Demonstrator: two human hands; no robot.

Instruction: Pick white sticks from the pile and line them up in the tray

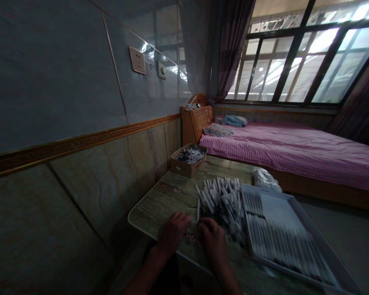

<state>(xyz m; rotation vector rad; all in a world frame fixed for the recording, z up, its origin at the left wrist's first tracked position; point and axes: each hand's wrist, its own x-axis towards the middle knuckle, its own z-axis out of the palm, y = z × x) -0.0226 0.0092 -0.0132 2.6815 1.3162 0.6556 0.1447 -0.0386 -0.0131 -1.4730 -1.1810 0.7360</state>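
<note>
Both of my hands are over the near edge of the low table, fingertips close together. My left hand (pixel 174 232) is closed on one end of a pale, slim pen (pixel 194 221). The fingers of my right hand (pixel 213 238) pinch its other end; most of it is hidden by the fingers. Just beyond my hands, a single white pen (pixel 198 208) points away from me. A heap of pens (pixel 223 200), clear-white with dark ends, spreads beside and beyond my right hand. To the right, a shallow pale tray (pixel 251 246) holds pens laid side by side in rows.
A cardboard box (pixel 184 168) full of thin dark and pale pieces stands at the table's (pixel 153 205) far left corner, near the wall. A crumpled plastic bag (pixel 266 180) lies behind the tray. Beyond the table is a bed (pixel 279 147) with a pink checked cover.
</note>
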